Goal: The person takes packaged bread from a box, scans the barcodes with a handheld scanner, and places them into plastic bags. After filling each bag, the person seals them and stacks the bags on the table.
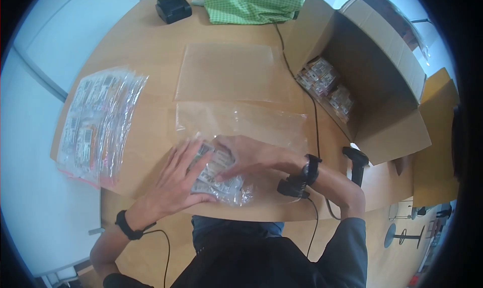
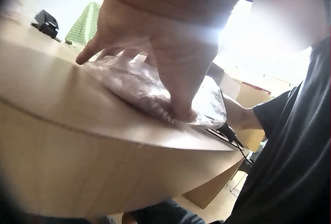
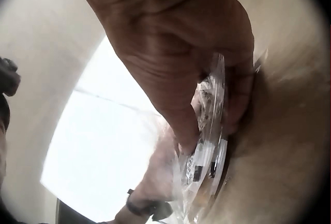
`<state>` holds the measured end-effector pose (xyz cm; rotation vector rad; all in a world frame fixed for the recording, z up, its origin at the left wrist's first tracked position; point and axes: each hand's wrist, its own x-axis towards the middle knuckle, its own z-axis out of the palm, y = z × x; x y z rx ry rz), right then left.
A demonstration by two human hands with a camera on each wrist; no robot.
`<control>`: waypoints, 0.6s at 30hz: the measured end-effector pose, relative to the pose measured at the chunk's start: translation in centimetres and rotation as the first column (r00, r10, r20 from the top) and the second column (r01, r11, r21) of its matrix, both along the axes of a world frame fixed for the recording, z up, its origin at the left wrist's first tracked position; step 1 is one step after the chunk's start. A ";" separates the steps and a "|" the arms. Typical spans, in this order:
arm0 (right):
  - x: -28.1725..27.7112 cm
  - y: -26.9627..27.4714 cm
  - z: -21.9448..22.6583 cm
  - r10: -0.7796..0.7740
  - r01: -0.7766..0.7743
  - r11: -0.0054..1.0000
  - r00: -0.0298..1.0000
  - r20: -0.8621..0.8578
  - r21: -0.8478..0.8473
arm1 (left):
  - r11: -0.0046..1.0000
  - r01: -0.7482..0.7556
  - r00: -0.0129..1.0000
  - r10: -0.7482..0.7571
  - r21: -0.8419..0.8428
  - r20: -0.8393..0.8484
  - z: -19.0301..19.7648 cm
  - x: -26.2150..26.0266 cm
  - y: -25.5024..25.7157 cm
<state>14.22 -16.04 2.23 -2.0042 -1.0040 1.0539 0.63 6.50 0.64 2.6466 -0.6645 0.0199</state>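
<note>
Clear, crinkled plastic wraps the labelled packets [image 1: 229, 190] at the near edge of a wood-toned table [image 1: 156, 107], seen from the head. A person's left hand [image 1: 173, 182] lies over them from the left, fingers spread; the right hand [image 1: 251, 156] grips them from the right. The step looks like gathering and squaring the packets; the next move seems to call for a firm hold, as the film looks slippery. A layered pile of similar bags [image 1: 95, 122] lies left, flat see-through sleeves [image 1: 229, 72] far, an open cardboard box [image 1: 372, 52] right.

From the left wrist, the left thumb presses the packets' shiny near side.

From the right wrist, thumb and fingers pinch their thin, glossy, stacked edges.
</note>
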 end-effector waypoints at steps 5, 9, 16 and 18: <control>0.0 -0.2 0.1 -0.093 0.091 0.995 0.994 0.058 0.045 | 0.997 0.072 0.997 -0.073 0.035 0.034 1.3 1.0 -0.6; 0.5 -1.4 -1.1 -0.273 0.301 0.944 0.942 -0.193 0.136 | 0.995 -0.072 0.990 0.080 -0.076 0.116 2.2 0.6 -0.7; -2.1 -3.0 3.8 -0.462 0.493 0.851 0.867 -0.188 0.180 | 0.161 -0.528 0.847 0.023 -0.834 -0.532 2.2 0.4 -2.3; -2.4 -3.3 3.8 -0.460 0.470 0.874 0.882 -0.099 0.123 | 0.180 -0.587 0.803 0.006 -0.789 -0.596 2.9 1.0 -1.2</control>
